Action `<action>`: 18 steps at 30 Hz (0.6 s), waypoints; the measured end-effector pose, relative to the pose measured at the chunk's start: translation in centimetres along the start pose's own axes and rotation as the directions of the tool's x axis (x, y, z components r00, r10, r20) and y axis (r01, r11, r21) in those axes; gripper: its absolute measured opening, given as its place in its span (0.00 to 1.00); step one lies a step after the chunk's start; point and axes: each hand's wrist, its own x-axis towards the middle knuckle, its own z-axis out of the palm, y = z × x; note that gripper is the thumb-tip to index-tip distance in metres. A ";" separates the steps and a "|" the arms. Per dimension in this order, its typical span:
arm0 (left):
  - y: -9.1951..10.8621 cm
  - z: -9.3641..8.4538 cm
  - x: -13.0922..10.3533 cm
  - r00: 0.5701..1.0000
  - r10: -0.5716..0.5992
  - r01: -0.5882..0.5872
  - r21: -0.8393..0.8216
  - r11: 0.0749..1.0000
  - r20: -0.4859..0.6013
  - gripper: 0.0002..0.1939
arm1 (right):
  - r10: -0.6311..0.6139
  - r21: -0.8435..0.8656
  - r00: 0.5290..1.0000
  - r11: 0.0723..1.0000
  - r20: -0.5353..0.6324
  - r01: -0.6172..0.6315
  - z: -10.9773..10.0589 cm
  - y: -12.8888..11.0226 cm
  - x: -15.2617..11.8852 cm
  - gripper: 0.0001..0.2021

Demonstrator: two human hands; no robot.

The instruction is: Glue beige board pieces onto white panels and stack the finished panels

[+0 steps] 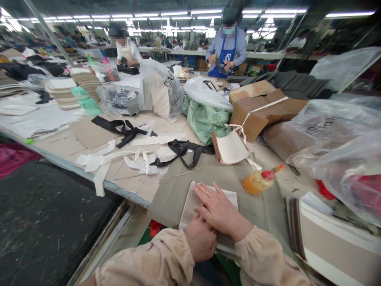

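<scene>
A pale flat panel with white edges (188, 205) lies on a grey-green sheet (166, 194) at the table's near edge. My right hand (218, 208) rests palm down on the panel, its fingers stretched out and pointing to the upper left. Just below it, my left hand (201, 238) is closed over the panel's near part and touches the right hand; whatever its curled fingers hold is hidden. To the right of both hands, a yellow-orange glue bottle with a red tip (258, 182) lies tilted on the sheet.
Black strips (190, 153) and white strips (101, 161) lie beyond the panel. Curved panels are stacked at right (336, 234), with another small stack (230, 147) ahead. A green bag (206, 119) and cardboard (262, 107) stand farther back. Two people work across the table.
</scene>
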 end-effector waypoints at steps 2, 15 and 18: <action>0.1 0.0 0.0 1.000 0.001 -0.001 0.004 1.000 0.000 0.20 | -0.007 -0.001 1.000 1.000 0.029 0.007 0.1 0.0 0.2 0.29; 0.2 0.2 0.2 1.000 0.020 -0.021 0.051 0.998 0.018 0.24 | 0.000 0.009 0.996 1.000 0.087 -0.001 -0.1 -0.4 0.7 0.31; 0.2 0.3 0.3 1.000 0.020 -0.020 0.079 0.997 0.003 0.23 | -0.001 0.015 0.997 1.000 0.076 0.000 0.0 -0.3 0.7 0.31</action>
